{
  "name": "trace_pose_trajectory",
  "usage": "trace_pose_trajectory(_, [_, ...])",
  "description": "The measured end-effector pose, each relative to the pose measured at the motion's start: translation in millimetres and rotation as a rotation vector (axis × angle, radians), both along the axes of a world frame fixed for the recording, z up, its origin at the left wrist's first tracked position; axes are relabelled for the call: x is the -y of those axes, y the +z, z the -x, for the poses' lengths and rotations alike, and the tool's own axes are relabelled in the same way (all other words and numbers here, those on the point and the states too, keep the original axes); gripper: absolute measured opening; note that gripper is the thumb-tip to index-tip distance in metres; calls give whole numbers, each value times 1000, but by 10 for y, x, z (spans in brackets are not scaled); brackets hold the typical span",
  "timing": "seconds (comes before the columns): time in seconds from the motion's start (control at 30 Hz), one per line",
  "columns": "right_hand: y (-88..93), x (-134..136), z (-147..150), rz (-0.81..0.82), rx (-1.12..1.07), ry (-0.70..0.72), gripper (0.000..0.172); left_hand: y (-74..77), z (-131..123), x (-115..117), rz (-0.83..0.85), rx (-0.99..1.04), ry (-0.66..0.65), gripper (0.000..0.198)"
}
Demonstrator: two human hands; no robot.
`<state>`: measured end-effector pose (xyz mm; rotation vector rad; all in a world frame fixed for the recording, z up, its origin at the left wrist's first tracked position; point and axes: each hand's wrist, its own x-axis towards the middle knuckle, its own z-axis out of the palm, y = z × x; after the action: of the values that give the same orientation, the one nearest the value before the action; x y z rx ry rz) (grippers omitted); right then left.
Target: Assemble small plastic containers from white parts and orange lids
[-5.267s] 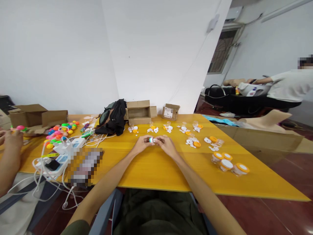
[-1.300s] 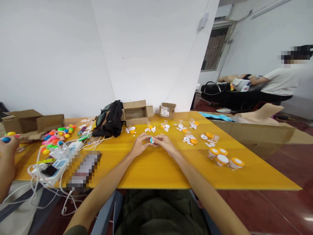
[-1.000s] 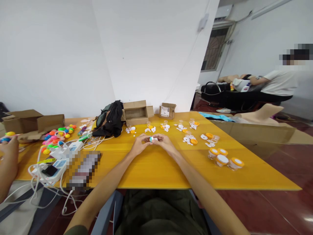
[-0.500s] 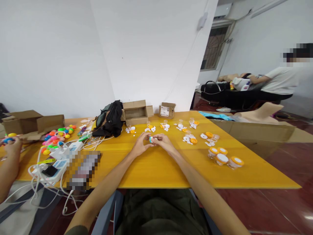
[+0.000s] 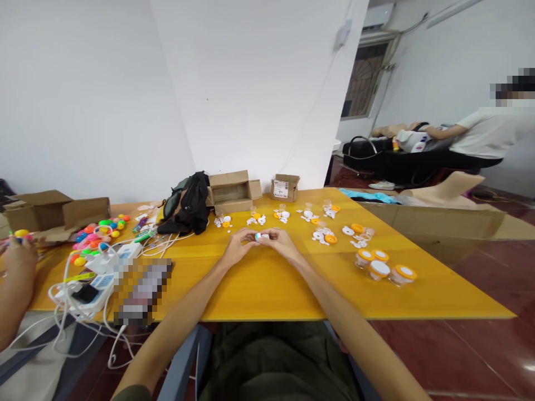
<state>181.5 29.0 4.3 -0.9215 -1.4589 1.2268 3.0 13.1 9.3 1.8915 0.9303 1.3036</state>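
Observation:
Over the middle of the yellow table, my left hand and my right hand meet with bent fingers around a small white and teal piece. Its teal end faces my left fingertips; the white part is pinched by my right thumb and fingers. The fingers partly cover it, and its exact kind is too small to make out. Just beyond my hands lie small white discs and parts. To the right sit several clear jars with orange-rimmed white lids.
More groups of white parts with orange rings spread along the table's far side. An open cardboard box and a black bag stand at the back. Left are a power strip, cables, colourful balls and another person's hand.
My left fingers have closed in toward the white and teal piece, which is more covered now. At the far left, the other person's hand has shifted slightly.

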Motion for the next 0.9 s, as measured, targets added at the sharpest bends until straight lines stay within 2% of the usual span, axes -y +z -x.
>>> trace_pose_trajectory(0.13, [11, 8, 4, 5, 0, 8, 34, -5, 6, 12, -22, -24, 7, 22])
trace_pose_trajectory(0.53, [-40, -27, 6, -34, -16, 32, 35, -28, 5, -16, 87, -34, 16, 23])
trace_pose_trajectory(0.63, [-37, -19, 9, -38, -16, 23, 36, -8, 1, 14, 40, -62, 29, 22])
trace_pose_trajectory(0.77, [-13, 19, 21, 32, -81, 26, 34, 5, -13, 52, -59, -107, 45, 20])
trace_pose_trajectory(0.9, [18, 56, 36, 80, -160, -2, 35, 17, -36, 69, -87, -116, 66, 21])
